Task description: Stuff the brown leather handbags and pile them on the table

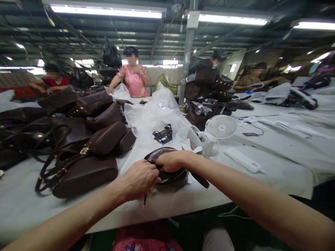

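A small dark brown leather bag (167, 170) lies on the white table (31, 205) right in front of me. My left hand (138, 179) is closed on the bag's near left edge, with a thin strap or zip pull hanging below it. My right hand (171, 161) is curled over the top of the same bag, its fingers closed on the rim. A dark strap (200, 178) trails from the bag to the right.
A heap of brown handbags (86, 139) fills the left of the table. Clear plastic bags (154, 116) lie behind my hands. A small white fan (221, 128) and a white power strip (243, 160) stand to the right. Several people work at the far side.
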Available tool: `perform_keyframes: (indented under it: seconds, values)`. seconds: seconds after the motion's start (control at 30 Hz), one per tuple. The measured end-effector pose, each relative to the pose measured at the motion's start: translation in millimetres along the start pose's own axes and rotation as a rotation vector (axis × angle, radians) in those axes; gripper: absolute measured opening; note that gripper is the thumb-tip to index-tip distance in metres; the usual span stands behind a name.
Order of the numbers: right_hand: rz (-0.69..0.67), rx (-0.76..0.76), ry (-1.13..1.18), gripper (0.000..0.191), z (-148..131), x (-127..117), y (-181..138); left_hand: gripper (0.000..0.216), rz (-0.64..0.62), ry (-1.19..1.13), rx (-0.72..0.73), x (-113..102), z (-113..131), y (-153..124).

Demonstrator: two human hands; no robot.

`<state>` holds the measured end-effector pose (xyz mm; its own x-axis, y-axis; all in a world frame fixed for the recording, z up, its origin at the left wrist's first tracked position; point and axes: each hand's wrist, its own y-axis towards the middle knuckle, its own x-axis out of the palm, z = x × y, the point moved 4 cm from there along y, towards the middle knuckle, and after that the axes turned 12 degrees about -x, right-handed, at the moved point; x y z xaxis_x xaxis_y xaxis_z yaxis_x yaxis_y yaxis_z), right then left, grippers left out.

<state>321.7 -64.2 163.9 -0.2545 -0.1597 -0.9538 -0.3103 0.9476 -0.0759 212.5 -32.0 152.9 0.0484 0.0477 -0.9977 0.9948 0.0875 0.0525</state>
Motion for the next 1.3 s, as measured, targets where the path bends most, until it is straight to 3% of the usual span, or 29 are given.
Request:
perform_keyframes:
  seconds: [0.07, 0.17, 0.2, 0.27, 0.37, 0.43, 0.53, 0.7, 0.87, 1.03, 1.13, 1.3]
  values:
    - [0.012, -0.072, 0.099, 0.019, -10, -28, -24, 0.029, -0.003, -0.017, -0.001, 0, -3, 2]
    - [0.266, 0.094, 0.064, 0.02, -8, -59, -74, 0.028, 0.009, -0.071, -0.011, -8, -3, 7]
    - [0.281, 0.18, 0.034, 0.02, -5, -58, -91, 0.027, 0.018, -0.09, -0.009, -12, -2, 9]
    - [0.186, 0.309, 0.011, 0.024, 2, -40, -116, 0.023, 0.042, -0.12, -0.017, -21, 1, 13]
    - [0.084, 0.379, -0.049, 0.012, 9, -12, -134, 0.013, 0.094, -0.177, -0.023, -29, 5, 22]
    - [0.188, 0.365, -0.107, 0.011, 9, -12, -133, 0.014, 0.148, -0.247, -0.004, -30, 10, 30]
    - [0.385, 0.218, -0.114, 0.018, -3, -33, -117, 0.029, 0.242, -0.37, 0.002, -27, 13, 43]
    - [0.556, 0.08, -0.157, 0.017, -11, -57, -80, 0.011, 0.338, -0.336, -0.228, -15, 0, 57]
    - [0.511, 0.283, -0.187, 0.013, 18, -35, -76, 0.018, 0.459, -0.139, -0.398, -14, -25, 42]
    - [0.487, 0.506, -0.127, 0.016, 41, -13, -94, 0.024, 0.433, -0.296, -0.437, -8, -39, 31]
    - [0.524, 0.455, -0.008, 0.014, 47, -8, -96, 0.022, 0.477, -0.441, -0.397, -6, -41, 31]
    - [0.611, 0.306, 0.424, 0.02, 62, 7, -98, 0.025, 0.628, -0.615, -0.45, -1, -50, 25]
